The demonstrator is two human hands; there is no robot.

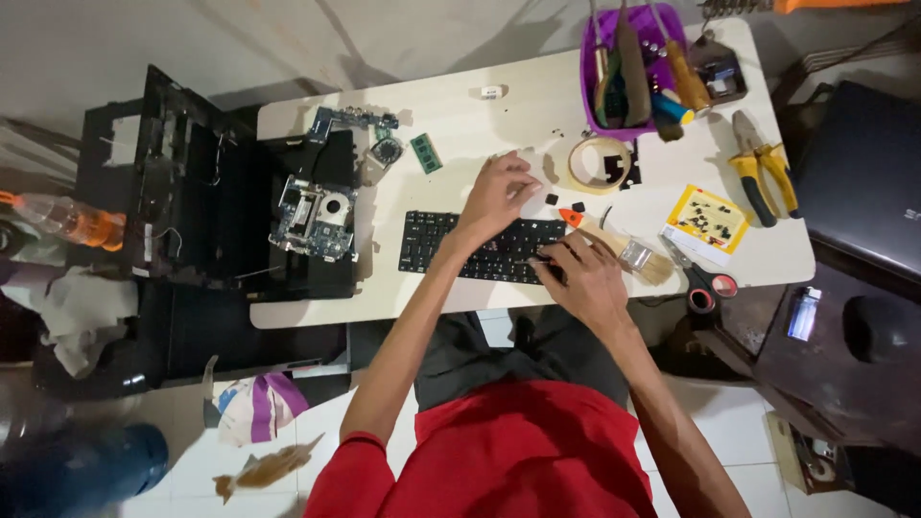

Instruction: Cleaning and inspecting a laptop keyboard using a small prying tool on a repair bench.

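Black keyboard [460, 247] lies loose on our white table [499, 115], near the front edge, roughly centre. We have our left hand [497, 197] resting on its upper right part, fingers spread and loosely curled, fingertips past the top edge on the table; it grips nothing we can see. Our right hand [583, 276] sits on the keyboard's right end, fingers curled in as if pinching something thin at the keys; too small to tell what, so we can't say if it holds a tool. Just right of that hand lies a brush [638, 255] with a wooden handle and pale bristles, and an orange-tipped piece [570, 217] sits near it. Tape roll [597, 163] is just beyond the left hand, a few small black keycaps [552, 199] loose beside it. Purple bin [590, 86] at the back holds screwdrivers and other tools. Yellow-handled pliers [763, 177] lie at the right, a yellow card [707, 222] with small black parts near them, red-handled scissors [705, 286] at the front right corner. Left end of the table: opened black laptop shell [201, 206] with a blue board [312, 216] on it, a second narrow board [350, 118], a fan [387, 150] and a green memory stick [426, 153] close by. Orange bottle [72, 219] lies far left, off the table.
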